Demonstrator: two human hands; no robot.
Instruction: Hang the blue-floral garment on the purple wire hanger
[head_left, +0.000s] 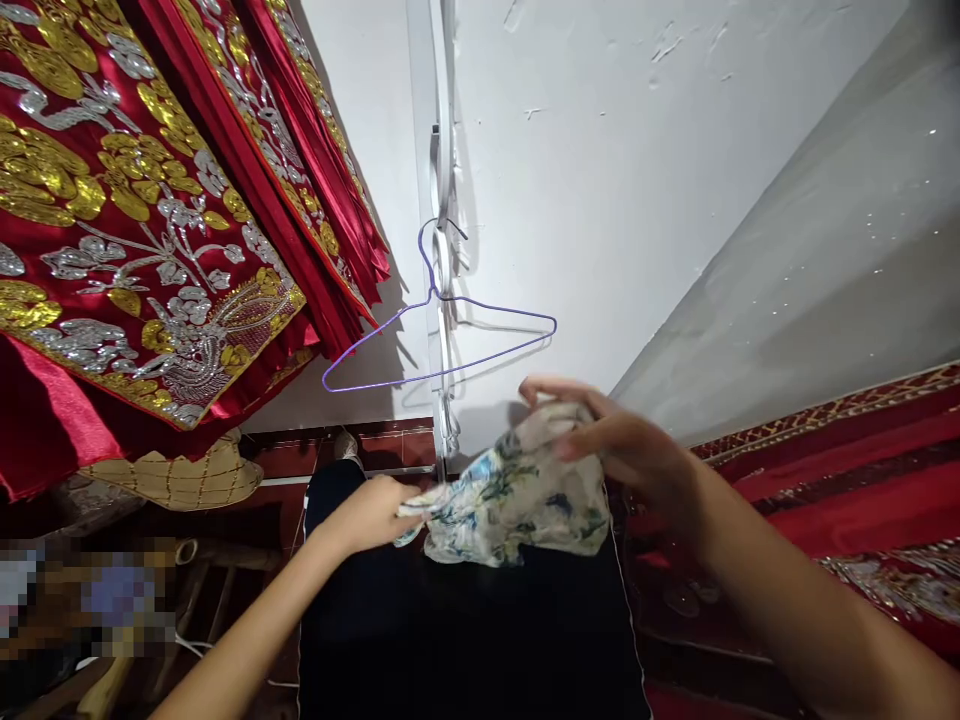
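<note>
White wall (600, 150), purple hanger (496, 308), left hand (371, 515) and right hand (626, 445) gripping floral cloth (517, 495)

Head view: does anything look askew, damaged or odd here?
The empty purple wire hanger hangs tilted, left end lower than right. The white wall shows small chips near its top. The held floral cloth looks fine.

One floral cloth (517, 495): off-white, thin, blue-green and dark leaf print, crumpled into a loose bundle. It sits just below the purple wire hanger (442, 345), under its right half, not touching it. Left hand (371, 512) pinches the bunched left corner. Right hand (622, 440) grips the top right edge, fingers curled over it. The bottom edge hangs free and uneven.
</note>
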